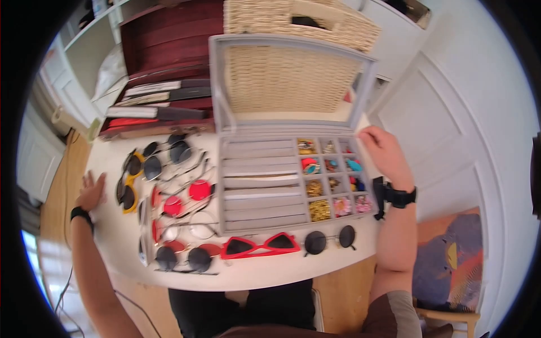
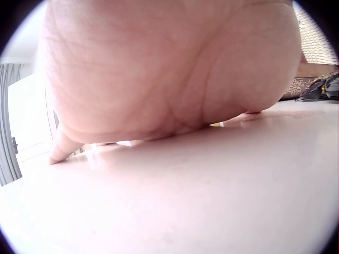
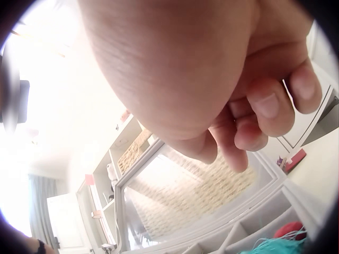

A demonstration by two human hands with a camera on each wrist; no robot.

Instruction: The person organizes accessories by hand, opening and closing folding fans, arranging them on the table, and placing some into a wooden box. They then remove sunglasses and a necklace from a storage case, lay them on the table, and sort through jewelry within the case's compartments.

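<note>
My left hand (image 1: 91, 191) rests palm down on the white table (image 1: 121, 248), fingers spread, left of the sunglasses; its palm (image 2: 169, 69) fills much of the left wrist view. The right hand (image 1: 386, 152) hovers beside the back right corner of a grey jewelry box (image 1: 259, 222), fingers (image 3: 270, 108) loosely bent with nothing between them. The box's clear-windowed lid (image 1: 366, 93) stands raised. Long grey slots line its left half; small compartments on the right hold rings and colourful trinkets (image 1: 319, 209). Red-framed sunglasses (image 1: 260, 246) and round dark sunglasses (image 1: 315, 243) lie before the box.
Yellow sunglasses (image 1: 129, 194), red-lensed glasses (image 1: 173, 205) and several other pairs spread left of the box. Behind them, an open dark red case (image 1: 169, 48) holds slim boxes. A woven basket (image 1: 256, 17) stands behind the lid. A chair with a patterned cushion (image 1: 448, 270) is at right.
</note>
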